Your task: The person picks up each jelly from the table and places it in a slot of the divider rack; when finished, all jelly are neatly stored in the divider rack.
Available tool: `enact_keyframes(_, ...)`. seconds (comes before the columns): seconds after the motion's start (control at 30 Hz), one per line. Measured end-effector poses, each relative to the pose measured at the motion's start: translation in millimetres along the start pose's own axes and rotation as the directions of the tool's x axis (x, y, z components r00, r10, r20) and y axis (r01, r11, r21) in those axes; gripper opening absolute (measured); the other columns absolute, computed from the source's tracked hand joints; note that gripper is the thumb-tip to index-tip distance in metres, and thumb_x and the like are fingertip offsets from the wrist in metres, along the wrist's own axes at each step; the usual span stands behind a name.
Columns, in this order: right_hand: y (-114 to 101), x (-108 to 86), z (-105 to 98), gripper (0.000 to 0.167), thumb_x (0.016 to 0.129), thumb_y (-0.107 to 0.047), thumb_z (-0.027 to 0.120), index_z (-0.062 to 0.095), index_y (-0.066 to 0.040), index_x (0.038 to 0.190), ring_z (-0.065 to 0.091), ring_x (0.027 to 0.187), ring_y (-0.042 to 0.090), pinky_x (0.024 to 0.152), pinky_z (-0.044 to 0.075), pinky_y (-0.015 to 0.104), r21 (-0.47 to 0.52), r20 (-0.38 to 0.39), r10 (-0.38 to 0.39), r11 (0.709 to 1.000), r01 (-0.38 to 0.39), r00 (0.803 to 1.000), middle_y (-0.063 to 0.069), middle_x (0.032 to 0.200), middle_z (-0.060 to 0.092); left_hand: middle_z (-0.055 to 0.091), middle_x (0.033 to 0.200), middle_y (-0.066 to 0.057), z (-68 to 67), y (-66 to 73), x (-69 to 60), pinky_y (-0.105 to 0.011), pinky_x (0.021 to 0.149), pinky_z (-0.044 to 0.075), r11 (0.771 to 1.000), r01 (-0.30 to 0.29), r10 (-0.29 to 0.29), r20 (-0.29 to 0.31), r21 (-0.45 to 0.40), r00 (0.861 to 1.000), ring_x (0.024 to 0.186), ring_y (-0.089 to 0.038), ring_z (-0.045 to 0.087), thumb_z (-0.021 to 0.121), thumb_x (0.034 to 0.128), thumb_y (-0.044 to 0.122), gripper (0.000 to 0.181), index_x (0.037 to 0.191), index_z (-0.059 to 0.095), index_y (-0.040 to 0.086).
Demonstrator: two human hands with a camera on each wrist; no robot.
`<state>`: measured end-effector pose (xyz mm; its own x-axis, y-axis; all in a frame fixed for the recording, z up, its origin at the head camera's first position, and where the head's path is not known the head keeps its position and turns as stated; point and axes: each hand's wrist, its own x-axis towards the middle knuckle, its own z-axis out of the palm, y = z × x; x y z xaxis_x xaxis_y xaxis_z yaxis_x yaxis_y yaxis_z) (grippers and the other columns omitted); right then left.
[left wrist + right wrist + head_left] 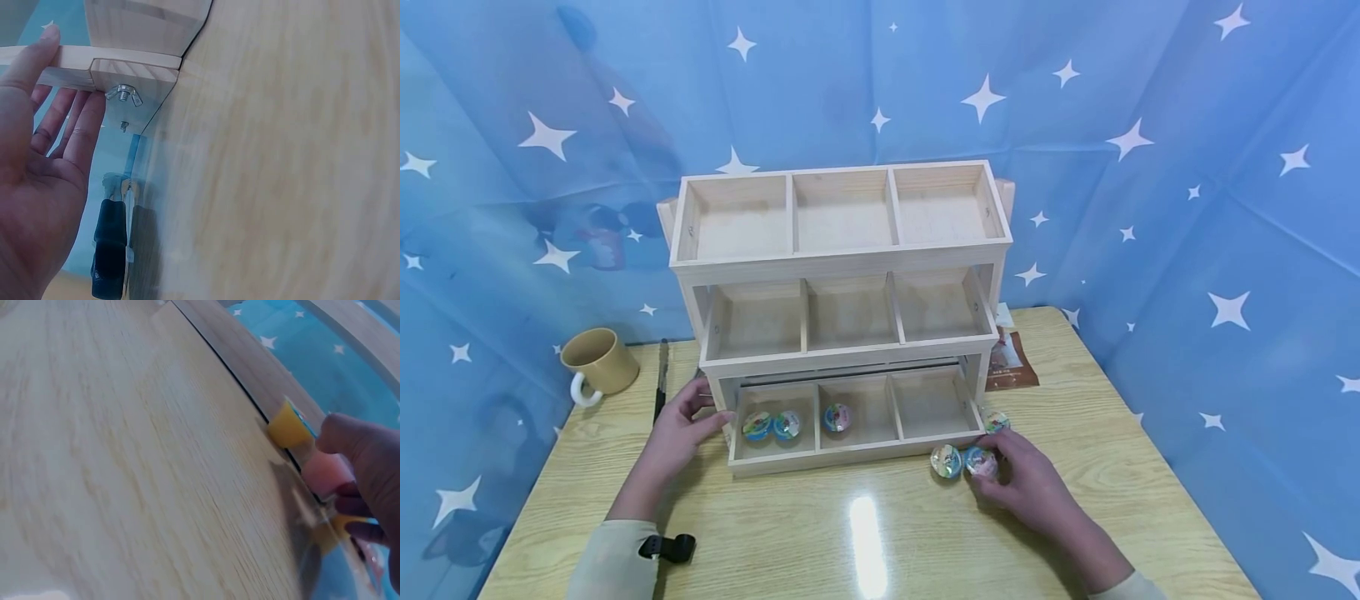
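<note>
A three-tier wooden shelf (842, 262) stands on the table, each tier split into three compartments. My left hand (679, 427) holds its lower left side, thumb on one face of a wooden bar (72, 57) and fingers on the other. With my right hand (1026, 482) I pinch a pink jelly cup (325, 474) at the shelf's front right corner. Beside it sits a yellow jelly cup (946, 461); another jelly cup (996, 421) is partly hidden behind the hand. In the bottom tier, two jelly cups (757, 426) lie in the left compartment and one jelly cup (837, 417) in the middle.
A tan mug (599, 364) with a white handle stands at the back left. Between it and the shelf lies a black-handled knife (661, 383). A brown packet (1011, 367) is partly behind the shelf's right side. A blue star-patterned curtain (880, 83) surrounds the table.
</note>
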<state>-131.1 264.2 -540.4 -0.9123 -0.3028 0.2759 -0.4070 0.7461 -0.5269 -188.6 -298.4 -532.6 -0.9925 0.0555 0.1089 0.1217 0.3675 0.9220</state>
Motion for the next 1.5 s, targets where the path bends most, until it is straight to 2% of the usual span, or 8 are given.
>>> enact_keyframes(0.33,0.2,1.3,-4.3,0.046,0.079,-0.008,0.096,0.073,-0.016,0.118,0.062,0.098,0.005,0.084,0.061,0.033,0.006,-0.023,-0.029,1.0,0.03,0.999,-0.013,0.111,0.065,0.07,0.132,-0.018,-0.2,-3.6,1.5,-0.027,0.089,0.061,1.0,-0.002,0.002,0.001,0.003,1.0,0.116,-0.013,0.068,0.083,0.1036,0.02,0.055,0.152,0.059,0.01)
enact_keyframes(0.6,-4.9,11.3,-10.1,0.047,0.075,-0.003,0.096,0.073,-0.015,0.115,0.062,0.093,0.004,0.08,0.062,0.033,0.059,-0.091,-0.125,0.99,0.131,0.988,-0.015,0.103,0.063,0.069,0.135,-0.02,-0.4,-6.7,2.3,-0.027,0.09,0.061,1.0,-0.004,0.004,0.012,0.008,1.0,0.117,-0.012,0.067,0.081,0.1047,0.022,0.058,0.155,0.057,0.011)
enact_keyframes(0.77,-13.6,26.0,-11.2,0.047,0.077,-0.003,0.096,0.073,-0.016,0.116,0.063,0.096,0.006,0.082,0.064,0.037,0.097,-0.097,-0.157,0.981,0.166,0.983,-0.014,0.105,0.064,0.069,0.135,-0.019,-0.1,-6.4,2.1,-0.027,0.091,0.06,1.0,-0.004,0.004,0.009,0.015,1.0,0.117,-0.012,0.067,0.082,0.1045,0.022,0.058,0.156,0.057,0.012)
enact_keyframes(0.97,-29.3,54.0,-5.5,0.044,0.078,-0.006,0.095,0.073,-0.014,0.115,0.064,0.097,0.008,0.083,0.063,0.034,0.147,-0.049,-0.188,0.97,0.194,0.981,-0.011,0.107,0.065,0.069,0.136,-0.022,-0.5,-0.5,-0.3,-0.027,0.09,0.06,1.0,0.004,-0.004,0.01,-0.013,1.0,0.119,-0.019,0.067,0.082,0.1039,0.019,0.059,0.156,0.057,0.011)
enact_keyframes(1.23,-42.2,91.9,12.6,0.045,0.084,-0.015,0.095,0.075,-0.009,0.123,0.065,0.099,0.015,0.086,0.062,0.034,0.186,0.074,-0.149,0.974,0.133,0.986,-0.007,0.107,0.066,0.069,0.133,-0.023,1.4,0.1,1.3,-0.027,0.089,0.061,1.0,0.004,-0.004,0.01,-0.027,1.0,0.118,-0.021,0.068,0.082,0.1033,0.016,0.059,0.156,0.056,0.008)
enact_keyframes(1.33,-46.5,104.4,21.0,0.046,0.086,-0.018,0.094,0.074,-0.008,0.125,0.066,0.1,0.015,0.086,0.061,0.034,0.189,0.122,-0.16,0.973,0.136,0.979,-0.005,0.11,0.069,0.069,0.133,-0.022,1.4,0.0,0.9,-0.026,0.09,0.061,1.0,0.001,0.0,0.011,-0.023,1.0,0.118,-0.021,0.067,0.082,0.1032,0.016,0.059,0.156,0.057,0.009)
enact_keyframes(1.5,-57.5,125.5,33.7,0.05,0.086,-0.02,0.091,0.074,-0.009,0.131,0.065,0.1,0.015,0.085,0.06,0.032,0.171,0.17,-0.233,0.964,0.204,0.957,-0.003,0.114,0.07,0.07,0.133,-0.022,0.9,1.3,-0.3,-0.026,0.09,0.06,1.0,-0.008,0.008,0.006,-0.012,1.0,0.118,-0.02,0.067,0.082,0.1035,0.016,0.057,0.155,0.058,0.01)
